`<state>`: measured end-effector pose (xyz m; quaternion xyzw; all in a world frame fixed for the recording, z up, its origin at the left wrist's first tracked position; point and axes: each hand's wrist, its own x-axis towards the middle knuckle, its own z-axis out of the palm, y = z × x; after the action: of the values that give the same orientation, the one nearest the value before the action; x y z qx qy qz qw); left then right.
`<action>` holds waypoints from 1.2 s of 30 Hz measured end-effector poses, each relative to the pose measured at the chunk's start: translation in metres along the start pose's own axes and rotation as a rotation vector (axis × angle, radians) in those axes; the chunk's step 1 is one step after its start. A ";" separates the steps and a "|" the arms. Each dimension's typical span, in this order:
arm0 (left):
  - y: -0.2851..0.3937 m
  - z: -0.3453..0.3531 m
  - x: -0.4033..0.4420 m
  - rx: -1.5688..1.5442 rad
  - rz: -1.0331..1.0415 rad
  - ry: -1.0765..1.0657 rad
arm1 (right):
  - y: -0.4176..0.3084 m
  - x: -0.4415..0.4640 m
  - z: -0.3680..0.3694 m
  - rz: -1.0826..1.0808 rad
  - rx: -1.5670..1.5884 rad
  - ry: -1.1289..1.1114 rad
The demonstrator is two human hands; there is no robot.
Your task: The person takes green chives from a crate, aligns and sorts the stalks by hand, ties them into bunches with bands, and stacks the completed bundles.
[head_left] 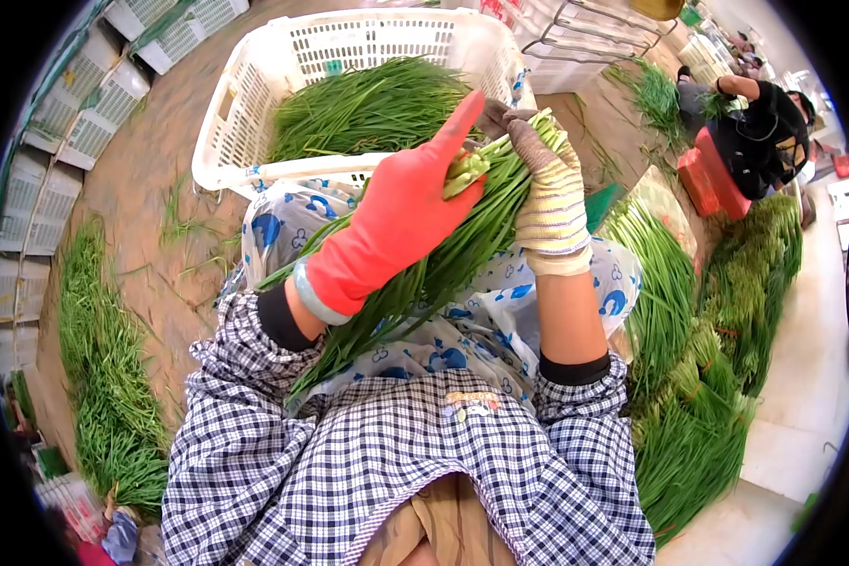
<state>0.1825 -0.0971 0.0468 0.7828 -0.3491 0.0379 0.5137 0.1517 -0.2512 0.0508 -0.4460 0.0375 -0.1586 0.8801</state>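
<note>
My left hand [396, 212], in a red rubber glove, is closed round some garlic chives, their pale cut ends [466, 174] poking out between thumb and fingers. Its index finger points up and away. My right hand [549, 193], in a striped cloth glove with dark fingertips, grips a bunch of garlic chives [486, 222] near the stem ends. The long green leaves trail down to the left across my lap, over a plastic sheet [448, 351] with blue prints. Parts of the right fingers are hidden behind the stems.
In front stands a white plastic crate [241, 104] holding loose chives [368, 104]. More chives [108, 377] lie along the floor at left, and tied bundles [693, 443] are heaped at right. White crates [61, 127] line the left wall. Another person [764, 137] sits beyond a red crate [712, 174].
</note>
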 end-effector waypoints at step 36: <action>-0.008 -0.068 0.012 -0.622 -0.404 -0.237 | -0.057 -0.011 -0.044 -0.022 -0.467 0.004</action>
<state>0.2167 -0.0446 0.0778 0.6415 -0.2398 -0.2624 0.6798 0.1179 -0.3138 0.0692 -0.6377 0.0702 -0.1559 0.7511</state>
